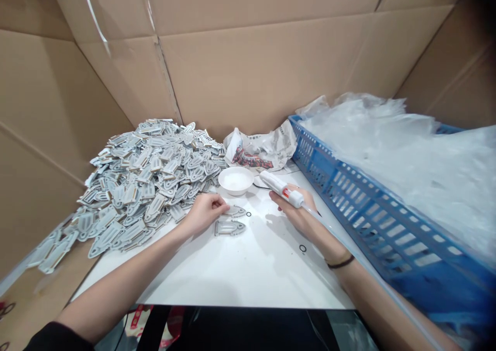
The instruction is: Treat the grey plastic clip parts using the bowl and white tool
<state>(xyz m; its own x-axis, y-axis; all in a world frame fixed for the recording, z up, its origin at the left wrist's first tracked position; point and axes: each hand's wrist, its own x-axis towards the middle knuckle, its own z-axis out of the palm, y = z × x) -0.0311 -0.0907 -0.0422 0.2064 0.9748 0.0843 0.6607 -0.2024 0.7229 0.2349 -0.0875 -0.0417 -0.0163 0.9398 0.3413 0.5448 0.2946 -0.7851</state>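
My left hand is closed in a pinch at the left end of a flat grey pointed plate, which lies on the white table; its fingertips hide that end. Just below it rests a second grey plate with slots and a hole near its tip. My right hand is wrapped round a white pen-like tool with an orange-red mark. A clear hose runs back from this tool along my forearm. The tool's tip points up and left, towards a white bowl, apart from the plates.
A large heap of similar plates covers the left of the table. Crumpled printed paper lies behind the bowl. A blue crate full of clear plastic bags stands right. Cardboard walls enclose the table. Small black rings lie on it.
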